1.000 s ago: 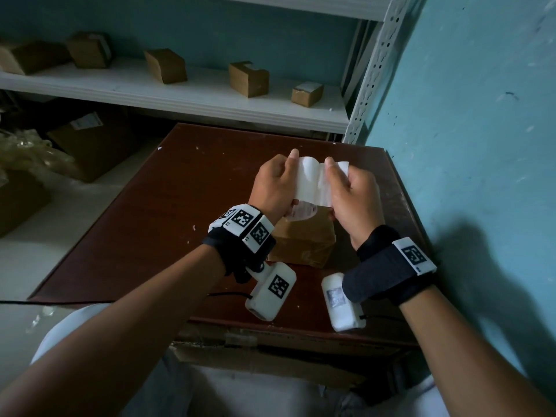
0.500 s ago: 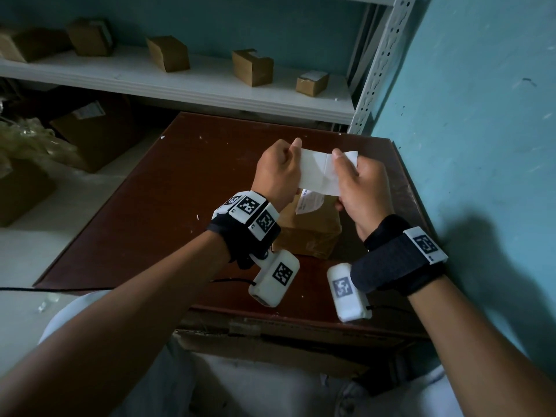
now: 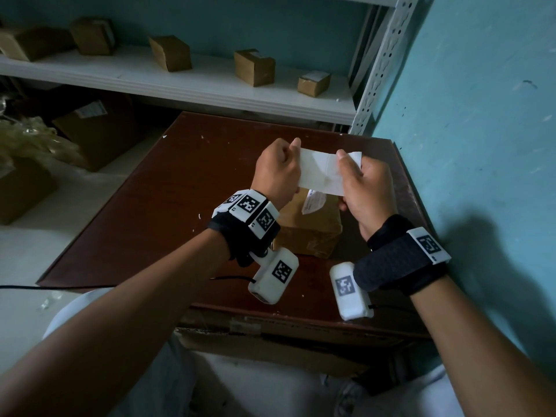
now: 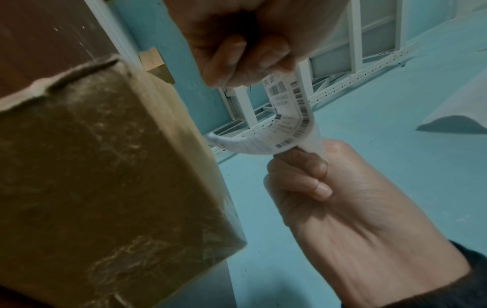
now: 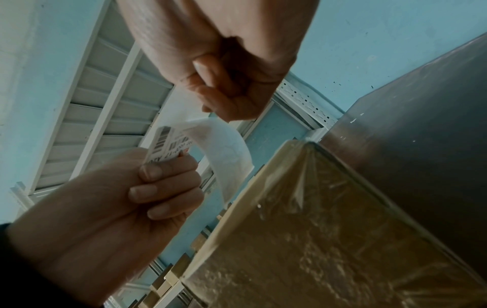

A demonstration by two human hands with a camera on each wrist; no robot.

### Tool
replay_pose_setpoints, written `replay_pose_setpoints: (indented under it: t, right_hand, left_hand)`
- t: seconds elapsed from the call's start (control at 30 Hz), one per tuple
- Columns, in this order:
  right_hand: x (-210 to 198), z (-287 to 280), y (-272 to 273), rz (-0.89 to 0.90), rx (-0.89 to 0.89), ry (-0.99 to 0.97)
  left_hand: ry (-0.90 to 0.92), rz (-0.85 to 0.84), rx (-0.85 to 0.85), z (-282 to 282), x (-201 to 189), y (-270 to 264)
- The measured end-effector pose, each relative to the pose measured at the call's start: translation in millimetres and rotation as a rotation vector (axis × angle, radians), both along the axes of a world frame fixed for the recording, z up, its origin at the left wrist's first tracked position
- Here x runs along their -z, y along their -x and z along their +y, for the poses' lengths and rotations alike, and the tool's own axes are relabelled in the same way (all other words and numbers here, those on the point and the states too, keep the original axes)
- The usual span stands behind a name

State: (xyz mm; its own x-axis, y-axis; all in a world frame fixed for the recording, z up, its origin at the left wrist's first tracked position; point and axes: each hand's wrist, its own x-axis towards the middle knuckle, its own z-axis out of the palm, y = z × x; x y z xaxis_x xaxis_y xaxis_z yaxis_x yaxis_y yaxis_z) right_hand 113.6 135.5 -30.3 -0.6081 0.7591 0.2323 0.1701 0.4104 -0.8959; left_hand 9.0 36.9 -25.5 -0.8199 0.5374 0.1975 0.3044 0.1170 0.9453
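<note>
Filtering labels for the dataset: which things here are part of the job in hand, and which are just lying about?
In use: barcode label, pinched by left hand and right hand; taped brown box beneath them on the table.
Lying about: small boxes on the shelf; cartons on the floor.

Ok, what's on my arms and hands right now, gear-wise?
Both forearms are bare, no sleeves or gloves. Behind the left hand a black strap carries white blocks with black square-pattern markers; a white marked box hangs beneath, with a black cable. Behind the right hand: a wide black strap, one white marker tag, a similar white box.
</note>
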Motion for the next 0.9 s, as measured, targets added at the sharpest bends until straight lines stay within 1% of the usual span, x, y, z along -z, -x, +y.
replay_pose_setpoints:
  t: [0.9]
  right_hand:
    - [0.7, 4.4, -2.2, 0.002, -0.012, 0.033]
  left_hand:
    - [0.015, -0.034, -0.007, -4.4, -3.2, 1.9]
